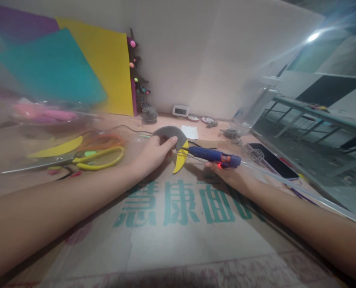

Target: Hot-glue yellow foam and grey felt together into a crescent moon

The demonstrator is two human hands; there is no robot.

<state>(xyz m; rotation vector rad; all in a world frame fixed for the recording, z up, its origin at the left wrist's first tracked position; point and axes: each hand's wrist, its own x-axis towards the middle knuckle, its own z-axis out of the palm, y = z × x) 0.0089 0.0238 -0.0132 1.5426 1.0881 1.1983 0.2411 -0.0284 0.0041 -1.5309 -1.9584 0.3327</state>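
My left hand (158, 154) pinches a curved crescent piece (173, 133), wrapped in grey yarn along most of its arc. Its lower tip (181, 160) is bare and yellow. In my right hand (230, 174) is a blue hot glue gun (208, 153), its red light glowing. The gun's nozzle points left and meets or nearly meets the crescent where the grey wrap gives way to yellow; contact cannot be made out. A long clear glue stick (274, 174) runs out of the gun's back end toward the lower right. Thin strands hang near the nozzle.
Yellow-handled scissors (100, 160) lie at left beside another yellow crescent (59, 147). Coloured sheets (100, 68) lean at the back left. A small digital clock (180, 111) stands by the wall. A phone (272, 160) lies right, near the table edge, with a clear container (253, 108) behind it.
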